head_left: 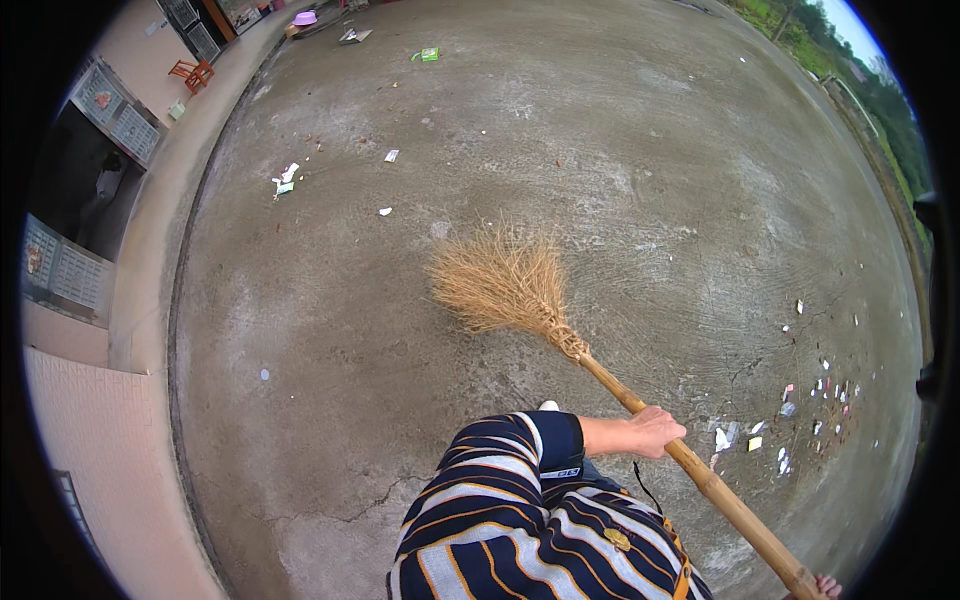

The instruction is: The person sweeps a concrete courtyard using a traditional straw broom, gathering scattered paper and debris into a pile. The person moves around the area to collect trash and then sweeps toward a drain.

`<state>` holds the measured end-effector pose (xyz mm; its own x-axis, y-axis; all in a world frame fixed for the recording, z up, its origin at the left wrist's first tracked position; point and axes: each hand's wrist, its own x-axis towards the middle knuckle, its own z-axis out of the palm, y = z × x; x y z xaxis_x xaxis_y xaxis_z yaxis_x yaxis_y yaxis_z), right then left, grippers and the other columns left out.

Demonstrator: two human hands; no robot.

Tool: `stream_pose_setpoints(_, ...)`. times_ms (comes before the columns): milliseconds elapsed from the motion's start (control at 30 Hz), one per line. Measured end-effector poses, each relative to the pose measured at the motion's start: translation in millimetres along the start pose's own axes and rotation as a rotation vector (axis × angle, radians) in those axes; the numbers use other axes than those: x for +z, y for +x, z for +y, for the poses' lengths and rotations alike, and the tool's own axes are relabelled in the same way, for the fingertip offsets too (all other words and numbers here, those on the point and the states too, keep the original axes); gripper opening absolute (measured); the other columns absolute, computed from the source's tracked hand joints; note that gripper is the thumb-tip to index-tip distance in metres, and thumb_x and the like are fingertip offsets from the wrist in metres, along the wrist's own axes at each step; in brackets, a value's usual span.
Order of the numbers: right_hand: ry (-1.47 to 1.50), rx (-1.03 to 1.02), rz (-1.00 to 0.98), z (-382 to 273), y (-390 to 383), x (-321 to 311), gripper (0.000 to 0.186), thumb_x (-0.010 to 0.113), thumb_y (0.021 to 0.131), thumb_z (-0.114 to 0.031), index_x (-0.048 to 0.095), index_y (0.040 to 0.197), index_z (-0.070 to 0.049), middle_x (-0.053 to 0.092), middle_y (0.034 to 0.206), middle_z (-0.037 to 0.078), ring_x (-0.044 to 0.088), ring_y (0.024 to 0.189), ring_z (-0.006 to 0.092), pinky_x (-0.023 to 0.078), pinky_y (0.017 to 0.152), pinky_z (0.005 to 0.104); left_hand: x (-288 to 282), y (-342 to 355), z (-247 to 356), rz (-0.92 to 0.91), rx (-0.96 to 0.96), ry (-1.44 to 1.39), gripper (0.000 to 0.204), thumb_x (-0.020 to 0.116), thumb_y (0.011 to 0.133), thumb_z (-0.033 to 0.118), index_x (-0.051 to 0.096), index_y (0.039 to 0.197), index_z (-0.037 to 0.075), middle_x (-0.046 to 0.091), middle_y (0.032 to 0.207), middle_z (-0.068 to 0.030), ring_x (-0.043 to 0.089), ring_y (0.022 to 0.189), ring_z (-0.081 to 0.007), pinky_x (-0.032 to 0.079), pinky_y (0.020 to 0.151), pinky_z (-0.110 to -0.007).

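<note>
A broom with a spread head of straw-coloured twigs (495, 280) rests on the concrete, its bound neck tapering into a long bamboo handle (725, 500) that runs down to the lower right. My left hand (657, 432) is closed round the middle of that handle, below a striped sleeve. At the lower right edge my right hand (826, 588) grips the handle's upper end, only partly visible. A white shoe tip (549, 406) shows beyond my left arm. Right of the broom lie several scraps of paper and litter (755, 442).
A raised walkway (140, 335) with open doors, a red wooden chair (192, 74) and a purple basin (305, 18) runs along the left. More scraps (286, 180) and a green packet (430, 54) lie on the concrete yard (640, 130). Greenery (800, 35) borders the right.
</note>
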<state>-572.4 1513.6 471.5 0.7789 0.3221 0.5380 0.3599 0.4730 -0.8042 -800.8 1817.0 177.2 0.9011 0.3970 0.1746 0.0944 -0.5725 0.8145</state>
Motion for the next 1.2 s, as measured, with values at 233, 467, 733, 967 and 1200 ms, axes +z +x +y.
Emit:
stream_pose_setpoints(233, 0.654, 0.562, -0.533, 117, -61, 129, 0.014, 0.051, 0.093, -0.014, 0.039, 0.098, -0.007, 0.033, 0.069, -0.001, 0.038, 0.063, 0.0097, 0.038, 0.078, 0.0292, -35, -248, -26, 0.39, -0.501, 0.162, 0.015, 0.063, 0.068, 0.011, 0.052, 0.078, 0.007, 0.06, 0.074, -0.0121, 0.059, 0.079, -0.0345, 0.043, 0.069, -0.046)
stream_pose_setpoints(467, 0.69, 0.899, -0.876, 103, -252, 315, 0.027, 0.061, 0.084, -0.017, 0.034, 0.088, -0.011, 0.037, 0.066, 0.001, 0.043, 0.066, 0.0129, 0.046, 0.082, 0.0362, -52, -516, 4, 0.619, -0.931, 0.258, 0.013, 0.062, 0.071, 0.013, 0.051, 0.074, 0.007, 0.06, 0.074, -0.0126, 0.058, 0.077, -0.0354, 0.042, 0.067, -0.046)
stream_pose_setpoints(733, 0.645, 1.209, -1.412, 61, -465, 483, 0.028, 0.068, 0.074, -0.016, 0.044, 0.087, -0.011, 0.056, 0.08, 0.007, 0.057, 0.092, 0.0239, 0.042, 0.095, 0.0441, -75, -759, -14, 0.934, -1.372, 0.488, 0.025, 0.067, 0.08, 0.025, 0.051, 0.073, 0.007, 0.058, 0.073, -0.0132, 0.056, 0.077, -0.0353, 0.043, 0.068, -0.045)
stream_pose_setpoints(967, 0.69, 1.157, -2.008, -13, -614, 621, 0.021, 0.066, 0.084, -0.005, 0.048, 0.093, -0.008, 0.057, 0.103, 0.005, 0.05, 0.116, 0.0238, 0.038, 0.101, 0.0399, -147, -917, -55, 1.185, -1.743, 0.469, 0.023, 0.072, 0.077, 0.022, 0.054, 0.075, 0.008, 0.058, 0.082, -0.0119, 0.056, 0.083, -0.0327, 0.045, 0.074, -0.043)
stream_pose_setpoints(1200, 0.322, 1.028, -1.406, 26, -508, 601, 0.031, 0.074, 0.073, -0.019, 0.049, 0.087, -0.007, 0.06, 0.089, 0.011, 0.058, 0.1, 0.0282, 0.044, 0.094, 0.0444, -233, -810, -124, 0.631, -1.273, 0.289, 0.014, 0.064, 0.072, 0.009, 0.056, 0.082, 0.017, 0.062, 0.081, -0.0044, 0.06, 0.088, -0.0276, 0.039, 0.087, -0.048)
